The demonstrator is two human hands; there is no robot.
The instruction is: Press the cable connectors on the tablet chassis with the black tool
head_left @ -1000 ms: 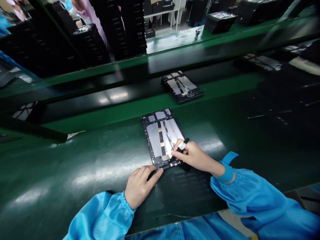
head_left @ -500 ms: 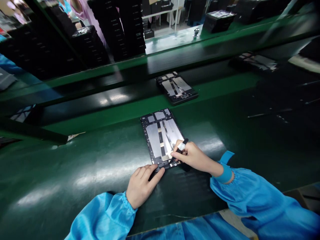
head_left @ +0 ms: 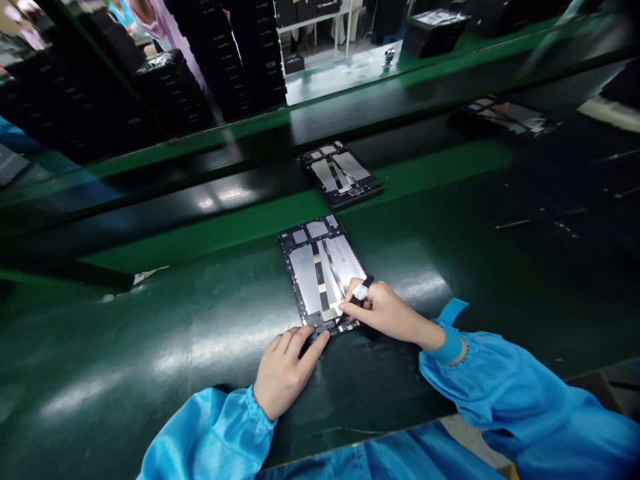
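Head view, the only one. Centre of the frame: an opened tablet [head_left: 320, 273] lies flat on the dark green bench [head_left: 150, 333], back cover off. Its black frame encloses two grey metal plates, split by a dark strip running lengthwise, with a thin pale ribbon crossing the right plate at a slant. Small grey shields sit along its far edge — small components line the near edge.

Right hand [head_left: 387, 313], centre right: fingers pinched around a black stylus-like tool [head_left: 356, 301] banded in white, its tip resting at the tablet's near right corner. A blue wrist strap [head_left: 450, 333] shows above the blue sleeve.

Left hand [head_left: 285, 370], lower centre: fingers loosely spread, holding nothing, the tips pressing on the tablet's near left corner.

Above centre, a second opened tablet [head_left: 340, 172] of the same look lies on the black conveyor belt [head_left: 225, 193]. Upper left — stacks of black trays [head_left: 170, 90], blurred.
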